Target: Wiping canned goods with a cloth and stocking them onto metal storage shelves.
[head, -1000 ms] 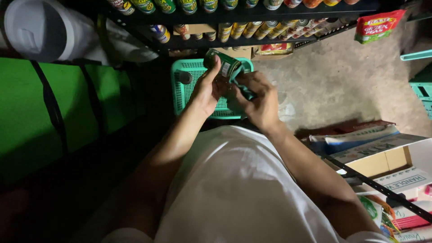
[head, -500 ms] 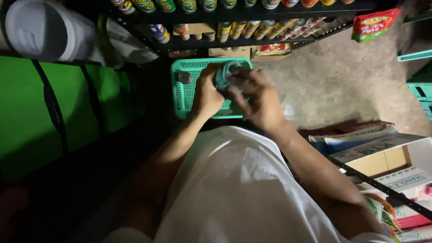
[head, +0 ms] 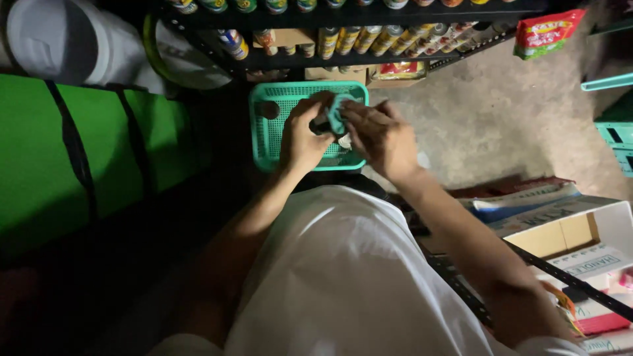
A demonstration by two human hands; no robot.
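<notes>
A dim storeroom with a concrete floor [head: 501, 125] and dark shelves [head: 369, 56] of cans. Below them sits a teal basket [head: 264, 142]. Above it, left hand [head: 302, 138] and right hand [head: 376, 135] together clasp a small can [head: 323, 124] wrapped in a teal cloth [head: 337, 112].

From my remote view through the head camera, I look down on the person's own body. A plain white short-sleeved shirt [head: 349, 277] fills the lower middle of the frame, smooth, with soft folds and no print that I can see. Its sleeves end near the bottom edge, leaving both forearms bare. The left hand [head: 302, 135] and right hand [head: 381, 138] are bare too: I see no gloves, rings or watch. Dim light hides finer detail of the fabric.
</notes>
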